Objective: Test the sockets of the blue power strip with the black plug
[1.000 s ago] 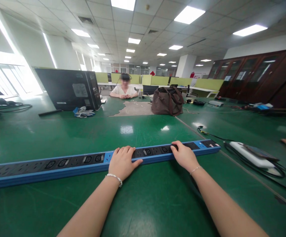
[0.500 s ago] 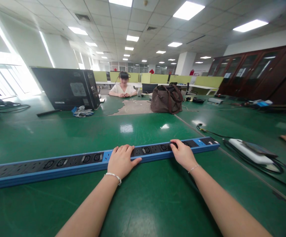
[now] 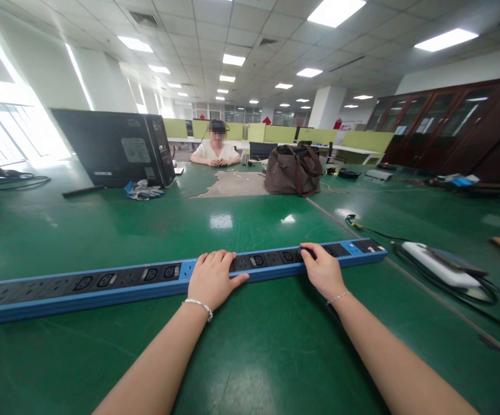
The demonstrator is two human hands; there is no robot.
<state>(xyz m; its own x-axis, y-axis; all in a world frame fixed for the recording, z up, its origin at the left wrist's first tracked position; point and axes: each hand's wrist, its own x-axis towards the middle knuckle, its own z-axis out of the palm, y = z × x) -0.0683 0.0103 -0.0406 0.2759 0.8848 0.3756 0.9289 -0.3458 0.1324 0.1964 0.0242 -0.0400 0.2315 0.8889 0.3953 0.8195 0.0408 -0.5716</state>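
A long blue and black power strip (image 3: pixel 159 272) lies across the green table, slanting slightly up toward the right, with rows of sockets facing up. My left hand (image 3: pixel 212 279) is wrapped over its middle, fingers across the top and thumb along the near side. Farther right, my right hand (image 3: pixel 324 272) pinches a black plug (image 3: pixel 306 252) at one of the sockets. Most of the plug is hidden by my fingers, so I cannot tell how deep it sits. A dark cable partly shows below my right wrist.
A white box-shaped device (image 3: pixel 438 265) with black cables (image 3: pixel 423 279) lies right of the strip. Farther back are a brown bag (image 3: pixel 291 173), gloves (image 3: pixel 144 190) and a black computer case (image 3: pixel 116 151). A person (image 3: pixel 216 151) sits across the table.
The view has shifted slightly. Both hands keep their places on the strip and the plug; the right hand shows hardly any movement.
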